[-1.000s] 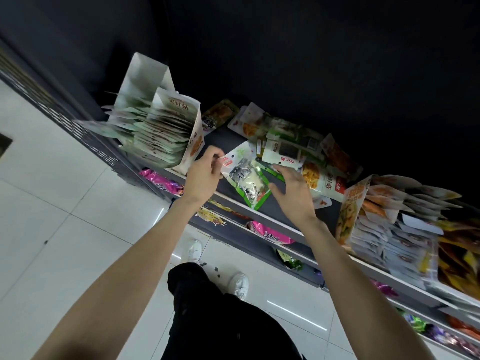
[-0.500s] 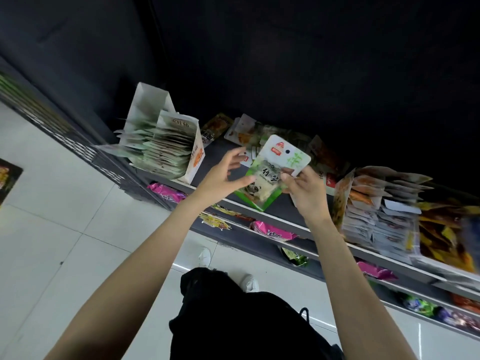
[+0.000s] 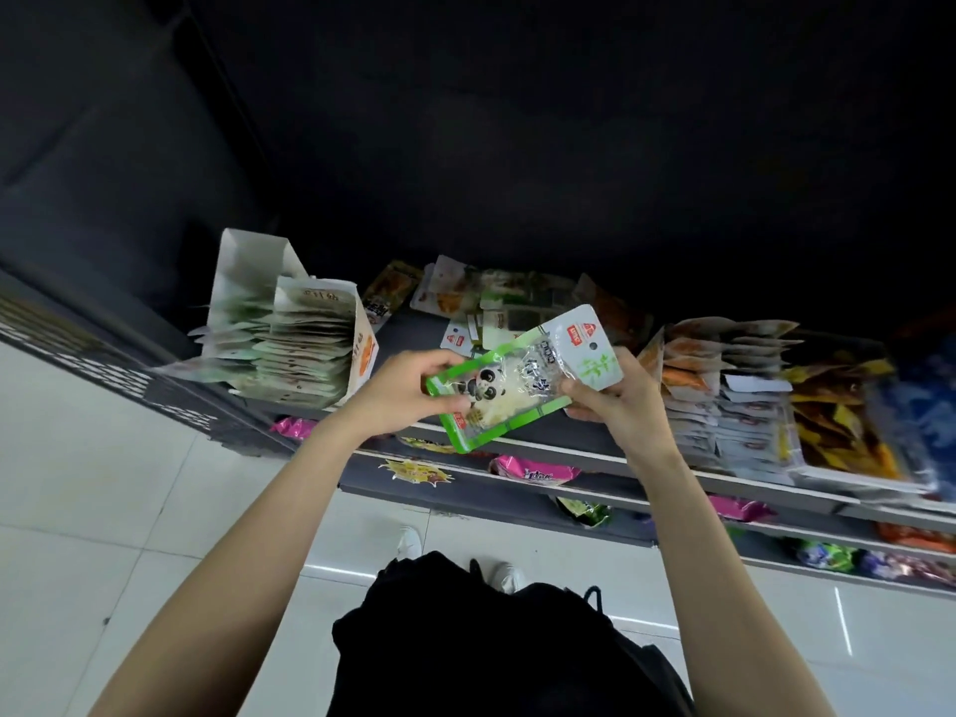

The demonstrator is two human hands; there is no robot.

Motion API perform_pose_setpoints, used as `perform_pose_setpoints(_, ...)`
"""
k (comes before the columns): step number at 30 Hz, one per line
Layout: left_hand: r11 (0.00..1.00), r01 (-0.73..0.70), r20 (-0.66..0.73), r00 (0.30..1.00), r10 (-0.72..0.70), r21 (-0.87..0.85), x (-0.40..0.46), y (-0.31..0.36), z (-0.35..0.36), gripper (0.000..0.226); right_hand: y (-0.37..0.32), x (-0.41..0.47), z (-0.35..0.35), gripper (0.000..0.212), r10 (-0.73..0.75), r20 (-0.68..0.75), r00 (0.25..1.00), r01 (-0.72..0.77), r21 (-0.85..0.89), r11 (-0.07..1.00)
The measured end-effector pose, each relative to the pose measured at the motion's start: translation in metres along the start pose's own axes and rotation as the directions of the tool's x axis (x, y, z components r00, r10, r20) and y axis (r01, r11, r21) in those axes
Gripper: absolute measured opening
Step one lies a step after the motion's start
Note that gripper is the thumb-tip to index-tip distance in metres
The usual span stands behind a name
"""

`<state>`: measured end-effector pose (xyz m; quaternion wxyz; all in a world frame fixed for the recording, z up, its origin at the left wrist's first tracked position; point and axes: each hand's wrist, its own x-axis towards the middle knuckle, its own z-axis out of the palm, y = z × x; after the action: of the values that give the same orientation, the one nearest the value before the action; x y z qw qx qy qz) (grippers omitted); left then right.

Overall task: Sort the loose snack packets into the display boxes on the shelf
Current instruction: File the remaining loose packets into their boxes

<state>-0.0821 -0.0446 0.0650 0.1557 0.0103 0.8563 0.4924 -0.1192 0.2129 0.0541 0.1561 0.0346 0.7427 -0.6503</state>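
A green-edged panda snack packet (image 3: 522,380) is held up in front of the shelf (image 3: 584,439) by both hands. My left hand (image 3: 401,393) grips its lower left end with thumb and fingers. My right hand (image 3: 618,401) pinches its white header end on the right. Behind them a heap of loose packets (image 3: 496,302) lies on the shelf. A white display box (image 3: 289,338) full of pale green packets stands at the left. Another display box (image 3: 724,401) with orange and white packets stands at the right.
Yellow and blue packets (image 3: 848,432) fill the far right of the shelf. Lower shelves (image 3: 522,470) carry pink, yellow and green packets. A dark wall rises behind the shelf. White floor tiles (image 3: 93,483) and my white shoes lie below.
Both hands picked the panda packet out of the loose heap and lifted it toward me. It has turned from lying flat to being held level between both hands.
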Motion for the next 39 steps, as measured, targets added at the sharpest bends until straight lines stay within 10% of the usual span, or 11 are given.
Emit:
perform_pose_setpoints(8,0.931,-0.058,-0.193,0.972,0.135,0.359,-0.013,-0.005,-0.039,0.035,-0.018,0.000,0.047,0.030,-0.051,-0.097,0.994,0.052,0.011,0.999)
perform_pose_setpoints(15,0.938,-0.001,-0.779,0.557,0.289,0.348,-0.056,-0.060,-0.129,0.024,-0.077,0.018,0.135,0.008,-0.180,-0.212,0.961,0.223,0.204,0.953)
perform_pose_setpoints(22,0.682,0.209,-0.462,0.862,0.210,0.701,-0.051,-0.135,-0.195,0.035,-0.107,0.066,0.257,0.015,-0.477,-0.122,0.871,0.473,-0.059,0.879)
perform_pose_setpoints(29,0.534,0.218,-0.381,0.900,0.215,0.817,-0.041,-0.146,-0.197,0.025,-0.092,0.103,0.339,0.048,-0.583,0.510,0.632,0.743,-0.613,0.269)
perform_pose_setpoints(39,0.536,0.234,-0.438,0.851,0.291,0.811,-0.041,-0.154,-0.199,0.024,-0.078,0.118,0.378,0.023,-0.146,0.607,0.781,0.510,-0.755,-0.412)
